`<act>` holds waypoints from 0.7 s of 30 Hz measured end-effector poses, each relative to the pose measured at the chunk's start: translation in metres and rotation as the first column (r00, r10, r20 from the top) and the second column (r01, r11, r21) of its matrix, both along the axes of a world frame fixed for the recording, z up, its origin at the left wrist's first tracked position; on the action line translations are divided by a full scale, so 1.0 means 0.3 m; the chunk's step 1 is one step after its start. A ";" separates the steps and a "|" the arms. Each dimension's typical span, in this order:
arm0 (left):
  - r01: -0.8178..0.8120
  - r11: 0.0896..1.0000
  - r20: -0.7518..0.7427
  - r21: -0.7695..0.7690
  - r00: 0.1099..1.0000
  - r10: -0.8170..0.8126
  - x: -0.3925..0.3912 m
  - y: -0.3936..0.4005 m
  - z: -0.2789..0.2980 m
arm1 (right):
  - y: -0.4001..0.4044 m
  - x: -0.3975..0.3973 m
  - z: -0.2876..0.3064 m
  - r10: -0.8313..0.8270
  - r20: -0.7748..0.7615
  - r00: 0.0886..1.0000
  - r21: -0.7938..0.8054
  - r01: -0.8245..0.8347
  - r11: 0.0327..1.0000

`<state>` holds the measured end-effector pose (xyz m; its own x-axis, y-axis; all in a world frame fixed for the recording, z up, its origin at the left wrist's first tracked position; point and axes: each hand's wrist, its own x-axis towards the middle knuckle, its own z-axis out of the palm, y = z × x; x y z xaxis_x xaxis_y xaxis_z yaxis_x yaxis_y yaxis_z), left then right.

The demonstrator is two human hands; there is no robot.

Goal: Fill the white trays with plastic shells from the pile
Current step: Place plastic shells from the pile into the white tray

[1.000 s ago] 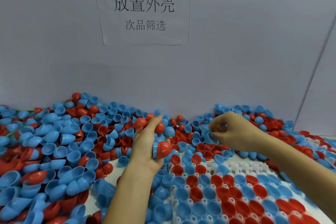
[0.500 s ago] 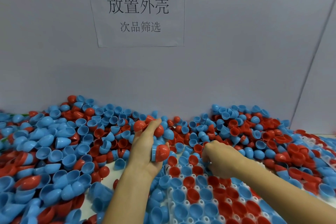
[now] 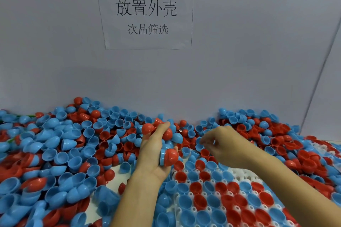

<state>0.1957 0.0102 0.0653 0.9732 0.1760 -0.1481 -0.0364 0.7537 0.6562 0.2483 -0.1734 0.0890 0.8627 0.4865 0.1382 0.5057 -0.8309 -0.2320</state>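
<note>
I see my left hand cupped upward at the edge of the pile, fingers curled round a clutch of plastic shells: a red one nested on blue at the thumb, more red and blue up by the fingertips. My right hand hovers just beside it over the far edge of the white tray, fingers bent and blurred; I cannot tell whether they pinch anything. The tray's cups nearest me hold red and blue shells, rims up. A paper sign hangs on the wall behind the worktop
</note>
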 end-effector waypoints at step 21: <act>-0.034 0.999 -0.050 0.015 0.998 0.035 -0.041 -0.138 0.046 | 0.033 -0.252 0.095 0.133 0.029 0.991 0.332 -0.135 0.934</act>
<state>0.1834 -0.0312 0.0790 0.9580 0.2115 -0.1934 -0.0291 0.7431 0.6685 0.1727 -0.1634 0.1176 0.7912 0.5234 0.3163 0.6094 -0.6311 -0.4799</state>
